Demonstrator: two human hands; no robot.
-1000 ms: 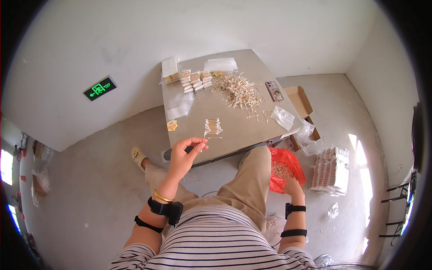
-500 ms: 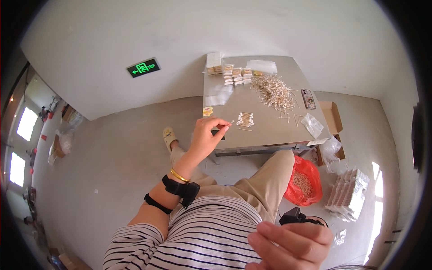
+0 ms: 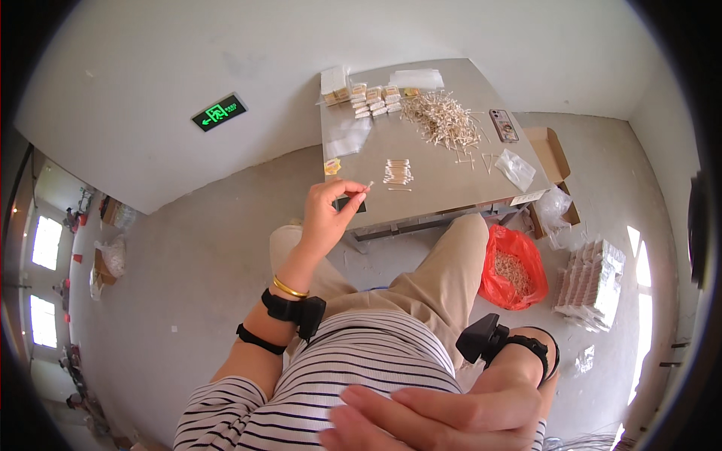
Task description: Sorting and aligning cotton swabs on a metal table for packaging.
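Observation:
My left hand is raised at the table's near left edge, thumb and forefinger pinched on a cotton swab whose white tip sticks out. Just right of it, a neat row of cotton swabs lies side by side on the metal table. One single swab lies across in front of that row. Farther back is a big loose heap of swabs. Very near the camera, at the lower edge, my right hand has its fingers stretched toward the left; nothing shows in them, and its thumb cannot be made out.
Small filled packs, a clear bag stack and a phone lie on the table. A crumpled plastic bag is near its right edge. On the floor stand a red bag of swabs, a cardboard box and wrapped packs.
My view has tilted, shifting the table up and left in the picture. My right hand has moved left and lower, its fingers straighter. The left hand keeps its pinch on the swab.

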